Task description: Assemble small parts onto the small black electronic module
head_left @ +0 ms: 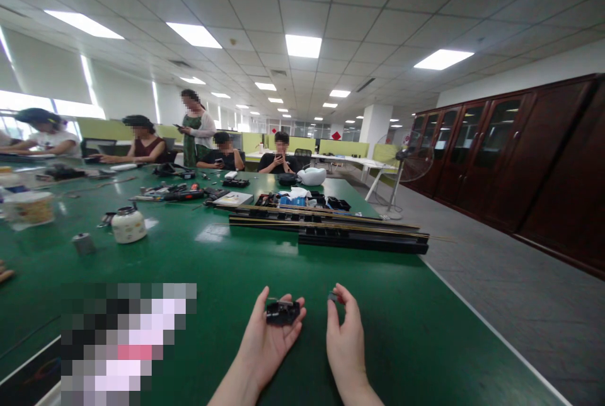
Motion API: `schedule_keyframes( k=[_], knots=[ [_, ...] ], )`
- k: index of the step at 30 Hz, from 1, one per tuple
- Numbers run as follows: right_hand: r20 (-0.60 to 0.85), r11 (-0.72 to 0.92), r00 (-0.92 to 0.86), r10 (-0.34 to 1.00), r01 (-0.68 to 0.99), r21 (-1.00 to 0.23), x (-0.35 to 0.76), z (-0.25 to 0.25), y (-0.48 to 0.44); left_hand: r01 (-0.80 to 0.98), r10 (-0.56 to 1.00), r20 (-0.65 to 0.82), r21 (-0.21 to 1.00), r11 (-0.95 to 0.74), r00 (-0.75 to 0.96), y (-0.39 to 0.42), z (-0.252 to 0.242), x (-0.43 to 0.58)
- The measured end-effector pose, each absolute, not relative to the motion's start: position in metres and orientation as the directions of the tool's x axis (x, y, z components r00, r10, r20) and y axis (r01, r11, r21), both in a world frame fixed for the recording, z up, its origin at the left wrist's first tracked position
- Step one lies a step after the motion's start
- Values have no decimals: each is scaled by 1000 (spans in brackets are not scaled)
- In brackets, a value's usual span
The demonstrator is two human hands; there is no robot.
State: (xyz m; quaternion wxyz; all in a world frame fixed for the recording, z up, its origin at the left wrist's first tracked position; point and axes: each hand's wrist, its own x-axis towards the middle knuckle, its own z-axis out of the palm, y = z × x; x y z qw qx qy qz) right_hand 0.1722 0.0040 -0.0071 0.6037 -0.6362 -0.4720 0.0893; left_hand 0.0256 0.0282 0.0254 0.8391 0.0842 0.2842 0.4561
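Observation:
In the palm of my left hand (pixel 274 336) rests a small black plastic assembly (pixel 282 313) with a thin metal piece along its top. The fingers curl under and around it. To its right, apart from it, my right hand (pixel 346 327) pinches a small dark grey part (pixel 333 297) between thumb and forefinger. What kind of part this is, I cannot make out. Both hands are above the near half of the green table (pixel 227 292).
Long black rails (pixel 363 241) with thin brass-coloured rods lie across the table ahead. A cream jar (pixel 128 225) and a metal cylinder (pixel 84 243) stand to the left. Tools (pixel 177 193) and a plastic tub (pixel 29 208) are farther back. Several people sit or stand beyond.

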Motion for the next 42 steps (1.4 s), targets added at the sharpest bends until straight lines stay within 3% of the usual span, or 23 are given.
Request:
schedule_keyframes(
  k=[6, 10, 14, 24, 29, 37, 42],
  knots=[
    [490, 193, 396, 776, 591, -783, 163, 0, -3, -727, 834, -394, 426, 538, 386, 28, 25, 27],
    [566, 369, 184, 803, 593, -716, 151, 8, -11, -734, 837, -398, 424, 531, 375, 29, 26, 29],
    [616, 466, 92, 782, 570, -677, 144, 12, -14, -732, 829, -390, 409, 546, 401, 27, 25, 30],
    [530, 374, -39, 847, 752, -543, 147, 16, -12, -761, 815, -317, 307, 571, 484, 24, 21, 35],
    [501, 363, -48, 864, 749, -554, 147, 20, -14, -711, 801, -310, 371, 597, 512, 24, 19, 35],
    [483, 377, -8, 876, 636, -673, 150, 17, -12, -609, 786, -339, 499, 616, 518, 23, 24, 32],
    [491, 363, 68, 868, 587, -723, 154, 11, -8, -576, 930, -231, 734, 360, 286, 30, 14, 32]
  ],
)
